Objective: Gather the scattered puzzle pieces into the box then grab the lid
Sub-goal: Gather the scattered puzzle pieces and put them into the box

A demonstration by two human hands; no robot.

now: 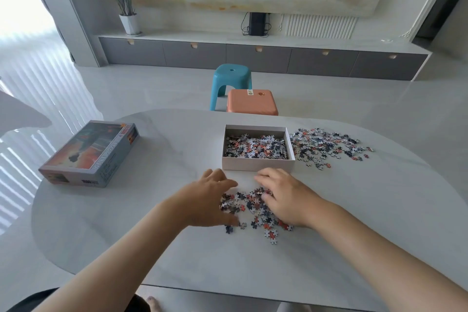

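An open white box (pixel 258 163) stands mid-table, partly filled with small puzzle pieces. A loose heap of puzzle pieces (pixel 250 206) lies just in front of it, between my hands. My left hand (pixel 210 196) rests on the heap's left edge with fingers extended. My right hand (pixel 281 192) lies on the heap's right side, fingers curled down into the pieces. A second spread of pieces (pixel 326 147) lies right of the box. The printed lid (pixel 88 153) sits at the table's left, picture side up.
The round pale table (pixel 152 248) ends close to me at the bottom. Beyond its far edge stand a blue stool (pixel 231 81) and an orange stool (pixel 252 102). A cabinet and a potted plant are far back.
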